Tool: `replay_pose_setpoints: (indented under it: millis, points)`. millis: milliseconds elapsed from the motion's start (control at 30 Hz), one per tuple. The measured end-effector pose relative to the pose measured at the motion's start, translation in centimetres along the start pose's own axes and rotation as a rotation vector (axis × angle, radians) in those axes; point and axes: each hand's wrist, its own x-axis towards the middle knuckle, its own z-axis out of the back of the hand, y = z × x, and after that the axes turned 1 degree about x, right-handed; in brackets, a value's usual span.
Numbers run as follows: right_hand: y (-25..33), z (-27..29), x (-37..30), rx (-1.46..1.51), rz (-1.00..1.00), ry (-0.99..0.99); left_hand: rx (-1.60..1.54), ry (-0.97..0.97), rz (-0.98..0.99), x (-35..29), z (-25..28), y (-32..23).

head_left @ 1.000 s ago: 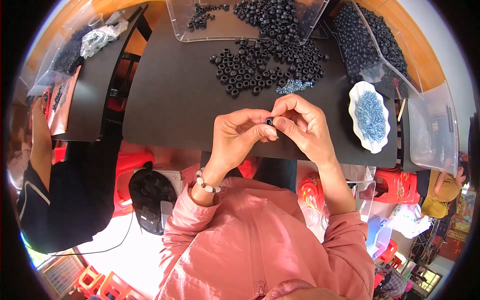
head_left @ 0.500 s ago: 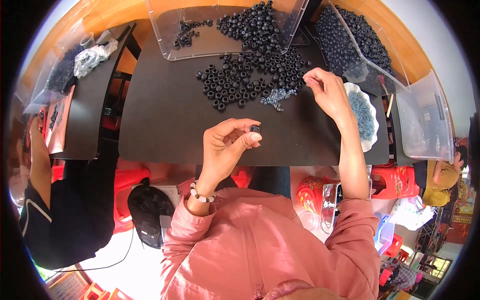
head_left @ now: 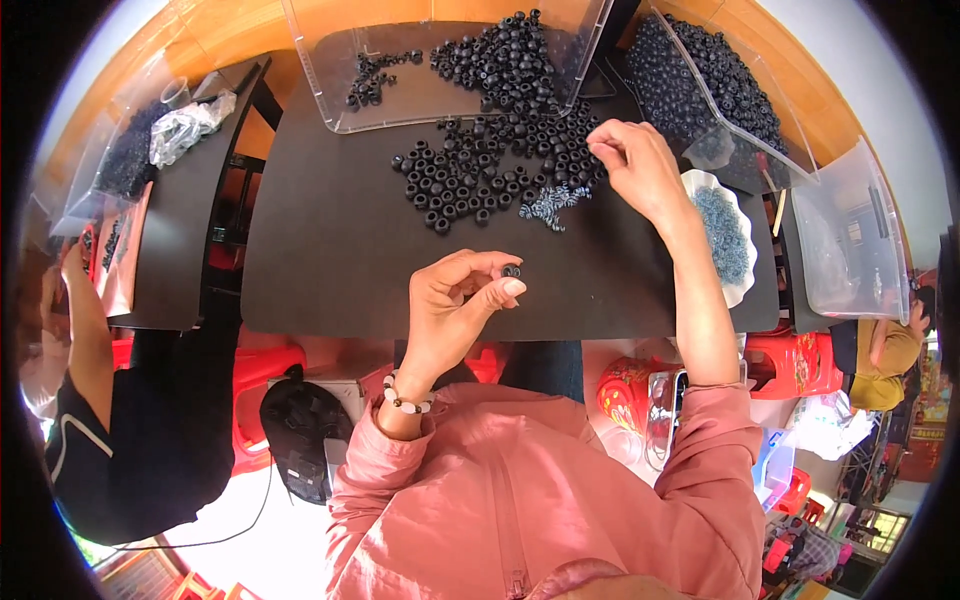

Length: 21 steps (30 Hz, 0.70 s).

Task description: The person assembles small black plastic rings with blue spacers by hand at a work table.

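Observation:
My left hand (head_left: 450, 300) is held over the front part of the dark table (head_left: 320, 260), pinching a small round black bead (head_left: 511, 270) between thumb and forefinger. The bead's hole faces up. Farther back and to the right, my right hand (head_left: 640, 168) hovers beside the right edge of a spread of black beads (head_left: 450, 180). Its fingertips are drawn together, and whatever might be between them is too small to make out. A little heap of blue-and-white striped pieces (head_left: 552, 207) lies at the near edge of the beads, left of that hand.
A clear plastic bin (head_left: 345, 125) lies at the back, beads spilling from it. More black beads fill another clear bin (head_left: 700, 80) at back right. A white scalloped dish (head_left: 742, 290) holds small blue-grey pieces. At left, another person's arm (head_left: 90, 330) reaches to a neighbouring table.
My right hand has shifted slightly left and away from me, toward the black beads. The left hand keeps its pinch on the bead. The whole view has tilted a little.

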Motion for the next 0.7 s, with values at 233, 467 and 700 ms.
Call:
replay_pose_setpoints:
  millis: [233, 467, 700]
  points:
    - [3.0, -2.7, 1.7, 0.081, 0.142, 0.034, 0.089, 0.014, -0.026, -0.2, 0.1, 0.0]
    - [3.8, -4.1, 2.4, -0.057, 0.152, 0.072, 0.057, 0.025, -0.034, -0.2, 0.2, 0.3]
    - [4.0, -4.2, 2.2, -0.084, 0.127, 0.049, 0.039, 0.018, -0.031, -0.2, 0.2, 0.3]
